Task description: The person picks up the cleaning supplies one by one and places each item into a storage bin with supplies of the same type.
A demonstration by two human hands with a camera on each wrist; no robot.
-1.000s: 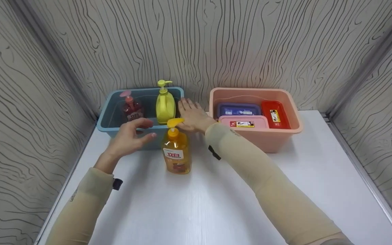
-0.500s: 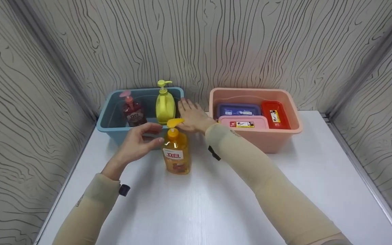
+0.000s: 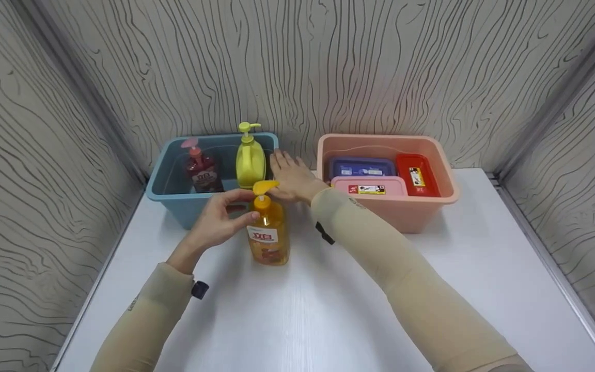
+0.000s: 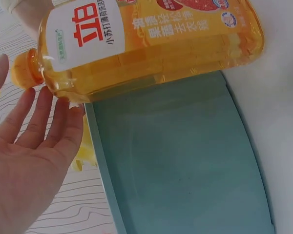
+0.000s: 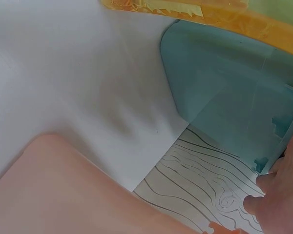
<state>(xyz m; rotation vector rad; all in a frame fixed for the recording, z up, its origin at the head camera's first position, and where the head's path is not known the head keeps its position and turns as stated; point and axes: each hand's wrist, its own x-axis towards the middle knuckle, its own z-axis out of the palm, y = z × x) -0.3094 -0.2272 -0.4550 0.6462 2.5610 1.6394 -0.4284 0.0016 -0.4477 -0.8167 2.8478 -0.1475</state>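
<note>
An orange pump bottle (image 3: 269,237) of liquid soap stands upright on the table, in front of the blue bin (image 3: 173,206). My left hand (image 3: 220,219) is at its neck, thumb in front and fingers spread behind. In the left wrist view the fingertips (image 4: 44,97) lie by the bottle's shoulder, and the thumb stands apart from the orange collar (image 4: 27,68). My right hand (image 3: 292,178) rests with straight fingers against the bin's right side. Inside that bin stand a yellow pump bottle (image 3: 251,163) and a dark red pump bottle (image 3: 204,173) with a pink pump.
To the right stands a pink bin (image 3: 395,214). It holds a blue-lidded box (image 3: 362,166), a pink-lidded box (image 3: 370,186) and a red box (image 3: 418,175). Patterned walls (image 3: 297,67) enclose the white table (image 3: 297,320) at the back and sides.
My left hand has moved right, from beside the blue bin's front to the orange bottle's neck. The right hand and the bottles have stayed in place.
</note>
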